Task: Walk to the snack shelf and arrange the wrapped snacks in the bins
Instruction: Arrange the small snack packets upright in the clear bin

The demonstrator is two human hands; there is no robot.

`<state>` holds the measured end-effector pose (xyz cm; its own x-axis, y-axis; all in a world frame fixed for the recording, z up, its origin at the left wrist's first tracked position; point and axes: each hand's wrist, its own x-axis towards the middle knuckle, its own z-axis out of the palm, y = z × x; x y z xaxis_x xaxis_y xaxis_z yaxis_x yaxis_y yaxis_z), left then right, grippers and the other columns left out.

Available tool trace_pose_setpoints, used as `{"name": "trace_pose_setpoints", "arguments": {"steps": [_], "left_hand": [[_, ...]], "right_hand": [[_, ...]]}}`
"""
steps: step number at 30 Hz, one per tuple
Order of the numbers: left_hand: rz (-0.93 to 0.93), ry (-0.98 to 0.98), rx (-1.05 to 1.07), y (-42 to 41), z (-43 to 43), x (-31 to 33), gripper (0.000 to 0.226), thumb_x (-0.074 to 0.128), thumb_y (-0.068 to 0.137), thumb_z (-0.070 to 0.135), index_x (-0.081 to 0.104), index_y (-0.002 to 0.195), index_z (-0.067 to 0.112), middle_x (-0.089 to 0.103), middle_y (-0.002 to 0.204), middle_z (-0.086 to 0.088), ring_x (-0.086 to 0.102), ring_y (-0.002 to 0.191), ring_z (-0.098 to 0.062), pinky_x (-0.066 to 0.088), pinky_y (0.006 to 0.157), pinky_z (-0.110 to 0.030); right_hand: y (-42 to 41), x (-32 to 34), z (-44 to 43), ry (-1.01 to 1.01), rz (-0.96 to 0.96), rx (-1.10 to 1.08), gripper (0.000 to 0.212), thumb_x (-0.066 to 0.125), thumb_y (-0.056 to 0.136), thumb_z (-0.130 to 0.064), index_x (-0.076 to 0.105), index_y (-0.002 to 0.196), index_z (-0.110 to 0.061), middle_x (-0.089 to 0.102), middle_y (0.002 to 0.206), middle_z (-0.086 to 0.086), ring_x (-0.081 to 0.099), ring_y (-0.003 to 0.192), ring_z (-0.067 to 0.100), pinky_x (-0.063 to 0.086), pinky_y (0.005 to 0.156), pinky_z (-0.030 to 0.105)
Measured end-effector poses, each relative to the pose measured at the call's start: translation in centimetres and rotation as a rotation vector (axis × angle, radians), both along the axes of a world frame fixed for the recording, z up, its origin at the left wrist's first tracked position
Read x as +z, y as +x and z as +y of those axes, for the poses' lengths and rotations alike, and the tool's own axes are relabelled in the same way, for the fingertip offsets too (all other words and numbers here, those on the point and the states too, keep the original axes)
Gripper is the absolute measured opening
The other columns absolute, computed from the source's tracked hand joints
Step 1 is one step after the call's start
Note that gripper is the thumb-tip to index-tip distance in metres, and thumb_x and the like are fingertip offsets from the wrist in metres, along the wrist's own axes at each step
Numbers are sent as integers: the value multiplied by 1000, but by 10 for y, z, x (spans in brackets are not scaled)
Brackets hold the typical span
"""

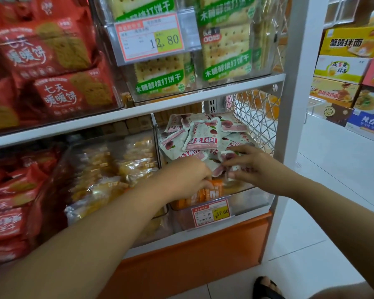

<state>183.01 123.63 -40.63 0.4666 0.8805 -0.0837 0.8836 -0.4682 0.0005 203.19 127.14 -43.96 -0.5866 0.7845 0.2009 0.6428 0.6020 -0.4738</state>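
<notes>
A clear plastic bin [244, 192] on the lower shelf at the right holds a heap of white wrapped snacks with pink-red labels [200, 137], lying over orange wrapped snacks [212, 190] at the bin's front. Both of my hands reach into this bin. My left hand [188, 178] has its fingers curled down among the packets at the front of the heap. My right hand [248, 164] pinches one white packet [230, 157] between thumb and fingers at the right side of the heap.
A price tag reading 17.60 [211, 213] hangs on the bin's front. The neighbouring bin holds yellow wrapped snacks [115, 171]; red biscuit packs [11, 199] fill the far left. Green-labelled crackers [225, 52] sit on the shelf above. Boxed goods [350, 72] stack at right. My foot [266, 287] stands below.
</notes>
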Motion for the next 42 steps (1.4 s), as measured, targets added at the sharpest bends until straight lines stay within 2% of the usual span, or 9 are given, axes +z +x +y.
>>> {"name": "trace_pose_setpoints", "arguments": {"steps": [8, 12, 15, 18, 23, 26, 32, 38, 42], "left_hand": [[-115, 319, 14, -13, -36, 19, 27, 37, 99, 37, 58, 109, 23, 59, 108, 8, 57, 97, -10, 51, 83, -30], [-437, 484, 218, -31, -59, 12, 24, 36, 98, 31, 57, 101, 20, 48, 92, 15, 46, 82, 1, 36, 74, -10], [-689, 638, 386, -51, -71, 7, 15, 41, 96, 24, 55, 91, 21, 48, 78, 19, 48, 70, 5, 37, 66, -5], [-790, 655, 627, -79, -72, -6, 20, 41, 98, 21, 59, 95, 13, 59, 80, 5, 57, 71, -10, 37, 57, -15], [-836, 620, 910, -129, -60, -28, 26, 41, 99, 12, 59, 105, -7, 63, 101, -31, 59, 95, -42, 41, 78, -40], [-849, 518, 998, -140, -55, -28, 27, 43, 98, 15, 54, 114, -4, 61, 109, -30, 58, 103, -43, 44, 84, -44], [-580, 514, 886, -130, -62, -20, 43, 56, 88, 20, 50, 131, 18, 42, 138, -13, 42, 122, -36, 35, 102, -45], [-446, 320, 274, -63, -70, -3, 24, 51, 94, 25, 59, 115, 31, 46, 119, 19, 45, 110, 1, 36, 104, -26], [-154, 252, 36, -35, -53, -4, 39, 48, 94, 39, 43, 133, 39, 33, 142, 17, 23, 133, -4, 18, 116, -33]], "right_hand": [[10, 7, 0, -115, 330, -70, 31, 47, 94, -31, 55, 124, -32, 53, 125, -9, 47, 113, 3, 36, 90, 11], [0, -1, -5, -142, 308, -51, 29, 44, 95, -30, 55, 122, -30, 52, 126, -2, 51, 113, 12, 44, 100, 32], [-7, -10, -8, -79, 157, -129, 45, 47, 93, -35, 42, 137, -26, 38, 142, 2, 33, 132, 18, 25, 110, 32], [-13, -11, -14, -50, 127, -168, 50, 48, 92, -40, 39, 139, -28, 33, 145, 3, 26, 135, 21, 25, 112, 39], [-22, -10, -18, -23, 57, -239, 50, 49, 91, -41, 39, 139, -30, 33, 147, 1, 21, 137, 25, 21, 112, 43], [-25, -10, -19, -12, 41, -256, 51, 49, 91, -42, 38, 139, -29, 33, 147, 1, 21, 137, 26, 20, 112, 43], [-25, -9, -19, -10, 42, -252, 53, 50, 90, -44, 38, 139, -29, 34, 147, 1, 22, 137, 27, 20, 114, 45], [-17, -2, -24, -38, 46, -170, 63, 55, 83, -51, 35, 140, -31, 33, 147, -2, 29, 134, 19, 30, 110, 39], [-8, 4, -27, -103, -44, -127, 77, 65, 76, -54, 28, 141, -36, 24, 149, -9, 25, 136, 16, 34, 109, 37]]}}
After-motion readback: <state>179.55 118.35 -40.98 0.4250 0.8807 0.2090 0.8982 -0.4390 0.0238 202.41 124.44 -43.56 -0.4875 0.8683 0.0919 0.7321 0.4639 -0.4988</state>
